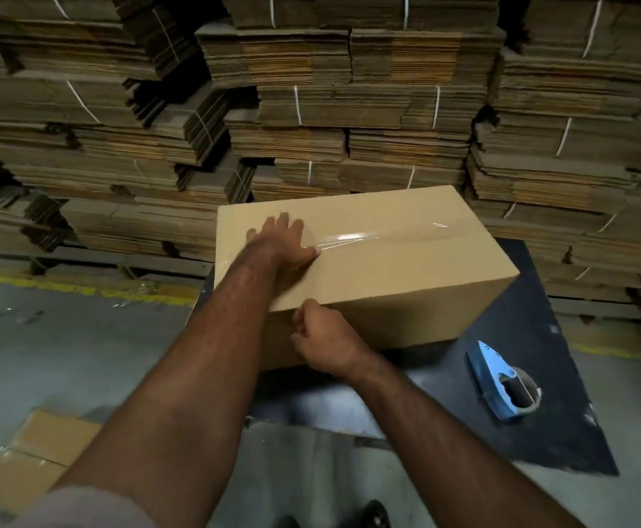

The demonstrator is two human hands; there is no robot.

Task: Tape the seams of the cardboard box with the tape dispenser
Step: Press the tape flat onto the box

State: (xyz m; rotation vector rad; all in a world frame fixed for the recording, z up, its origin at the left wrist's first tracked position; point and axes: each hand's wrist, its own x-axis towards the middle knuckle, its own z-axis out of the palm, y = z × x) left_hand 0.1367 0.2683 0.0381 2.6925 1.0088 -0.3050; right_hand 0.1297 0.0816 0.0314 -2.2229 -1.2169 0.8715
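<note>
A closed brown cardboard box (395,268) rests on a dark table (539,432). A strip of clear tape (364,237) shines along the seam on its top. My left hand (282,242) lies flat on the left part of the top, fingers spread, pressing at the tape's near end. My right hand (326,342) is curled against the box's near side, thumb at the top edge; it holds nothing that I can see. The blue tape dispenser (501,383) lies on the table to the right of the box, away from both hands.
Tall stacks of flattened, strapped cardboard (311,108) fill the wall behind the table. Another taped box (33,455) sits on the concrete floor at lower left. A yellow floor line (63,287) runs along the left.
</note>
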